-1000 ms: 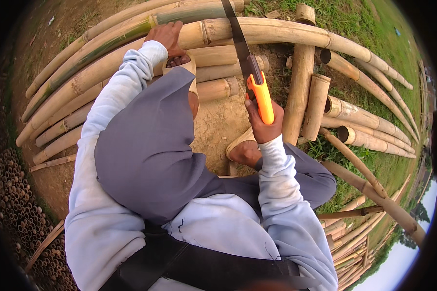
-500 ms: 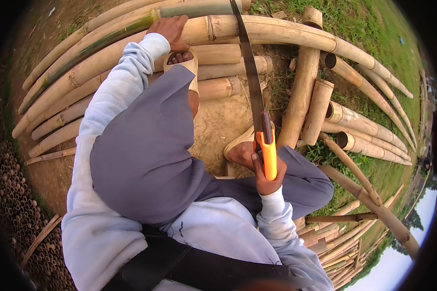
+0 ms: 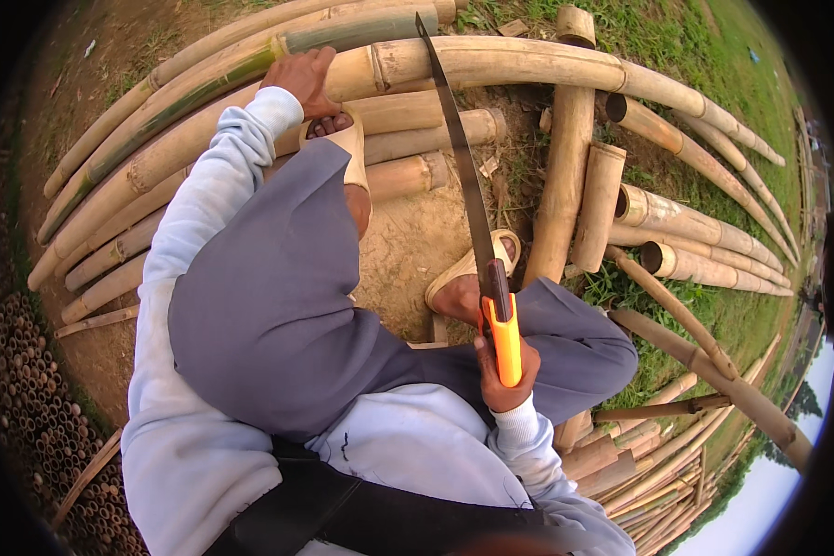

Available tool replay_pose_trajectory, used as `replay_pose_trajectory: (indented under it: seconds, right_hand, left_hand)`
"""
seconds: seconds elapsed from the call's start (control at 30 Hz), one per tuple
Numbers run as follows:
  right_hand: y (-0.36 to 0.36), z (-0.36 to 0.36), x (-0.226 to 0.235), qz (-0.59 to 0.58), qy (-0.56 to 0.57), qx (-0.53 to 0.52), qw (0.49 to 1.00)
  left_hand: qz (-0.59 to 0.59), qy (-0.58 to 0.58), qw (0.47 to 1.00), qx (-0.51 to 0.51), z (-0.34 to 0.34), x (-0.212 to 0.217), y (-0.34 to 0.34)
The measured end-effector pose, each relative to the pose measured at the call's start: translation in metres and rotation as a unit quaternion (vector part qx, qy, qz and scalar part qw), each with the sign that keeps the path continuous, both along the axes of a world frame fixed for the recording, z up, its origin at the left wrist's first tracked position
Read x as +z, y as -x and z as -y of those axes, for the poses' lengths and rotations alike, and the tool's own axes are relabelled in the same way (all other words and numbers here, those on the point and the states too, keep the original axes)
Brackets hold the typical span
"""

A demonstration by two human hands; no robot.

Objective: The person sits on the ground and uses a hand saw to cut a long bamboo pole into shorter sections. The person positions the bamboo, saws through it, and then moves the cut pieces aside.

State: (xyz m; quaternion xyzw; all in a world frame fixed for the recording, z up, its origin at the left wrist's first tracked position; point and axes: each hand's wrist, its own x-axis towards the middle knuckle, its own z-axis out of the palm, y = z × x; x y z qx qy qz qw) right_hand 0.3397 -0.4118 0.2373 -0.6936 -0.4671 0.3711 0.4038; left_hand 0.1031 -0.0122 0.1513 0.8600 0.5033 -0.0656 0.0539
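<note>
A long bamboo pole (image 3: 500,63) lies across the far side in front of me. Over its left part my left hand (image 3: 303,78) is gripping, thumb on the near side, close to my sandalled left foot. In my right hand (image 3: 512,375) is the orange handle of a hand saw (image 3: 467,176), held near my right knee. Its long dark blade points away from me and crosses the pole to the right of a node, with the tip just past the far side. Whether the teeth sit in a cut cannot be made out.
A thick bamboo post (image 3: 565,176) runs under the pole, with a short bamboo piece (image 3: 600,206) beside it. Other poles (image 3: 704,227) lie on the grass at right. More bamboo lies beyond my left hand, and a stack of cut bamboo (image 3: 37,408) sits at lower left.
My right hand has drawn the saw back toward me, so its tip now shows just beyond the pole. My left hand stays on the pole. The view has shifted slightly.
</note>
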Motion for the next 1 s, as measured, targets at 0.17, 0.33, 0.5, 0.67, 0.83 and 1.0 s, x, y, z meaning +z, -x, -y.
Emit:
replay_pose_trajectory:
  seconds: [0.17,0.33,0.5,0.67,0.83,1.0]
  right_hand:
    - [-0.004,-0.157,-0.050,-0.051,-0.078,0.000,0.996]
    - [-0.013,-0.172,-0.068,-0.084,-0.069,0.017,0.994]
    - [-0.007,-0.003,-0.002,-0.010,0.025,-0.013,1.000]
    - [-0.009,-0.049,-0.010,-0.020,0.012,0.007,1.000]
    - [-0.011,-0.200,-0.079,-0.067,-0.105,0.028,0.992]
    - [-0.003,-0.089,-0.045,-0.078,-0.024,-0.023,0.996]
  left_hand:
    - [-0.015,0.001,1.000,0.006,0.003,0.005,-0.003]
    - [-0.018,0.020,1.000,-0.006,0.001,0.009,0.000]
    - [-0.010,0.002,1.000,-0.002,-0.009,-0.003,0.004]
    - [0.008,-0.001,1.000,-0.001,-0.003,-0.009,0.002]
    - [-0.013,-0.009,1.000,0.005,-0.002,0.006,0.001]
    - [0.032,-0.042,0.998,-0.023,-0.006,0.005,0.006]
